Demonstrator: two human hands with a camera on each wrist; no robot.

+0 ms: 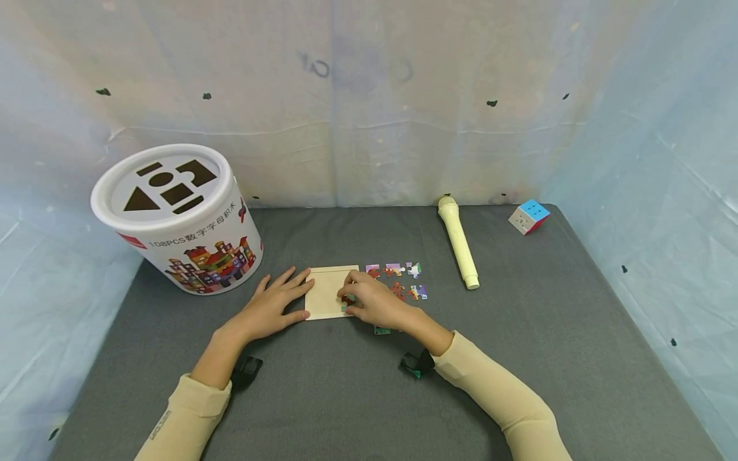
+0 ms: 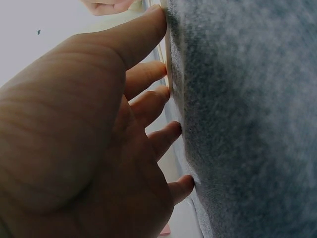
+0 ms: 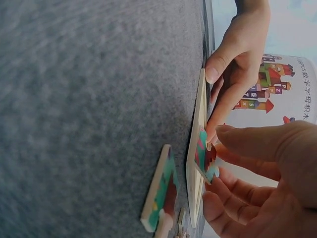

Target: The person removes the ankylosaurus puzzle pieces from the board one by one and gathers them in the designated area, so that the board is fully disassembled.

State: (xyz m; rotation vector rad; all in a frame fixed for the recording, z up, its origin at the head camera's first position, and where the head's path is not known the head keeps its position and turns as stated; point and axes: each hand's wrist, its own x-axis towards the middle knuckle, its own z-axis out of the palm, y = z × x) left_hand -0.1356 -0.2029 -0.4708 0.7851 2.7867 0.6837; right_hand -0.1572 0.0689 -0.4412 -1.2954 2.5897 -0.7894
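A shallow wooden puzzle tray (image 1: 325, 294) lies on the grey cloth in the middle of the head view. My left hand (image 1: 271, 308) rests spread out at its left edge, thumb and fingertips touching the rim. Over the tray's right part, my right hand (image 1: 375, 301) pinches a jigsaw piece (image 3: 202, 148), teal with dark red. That piece is tilted against the tray in the right wrist view. Several other jigsaw pieces (image 1: 414, 269) lie to the right of the tray, some partly hidden by the right hand. One green piece (image 3: 161, 191) shows large beside the tray.
A big white block bucket (image 1: 179, 224) with shape holes in its lid stands at the back left. Toward the back right are a pale yellow toy microphone (image 1: 459, 243) and a puzzle cube (image 1: 529, 216). Plastic sheeting (image 1: 380, 128) rises behind the table.
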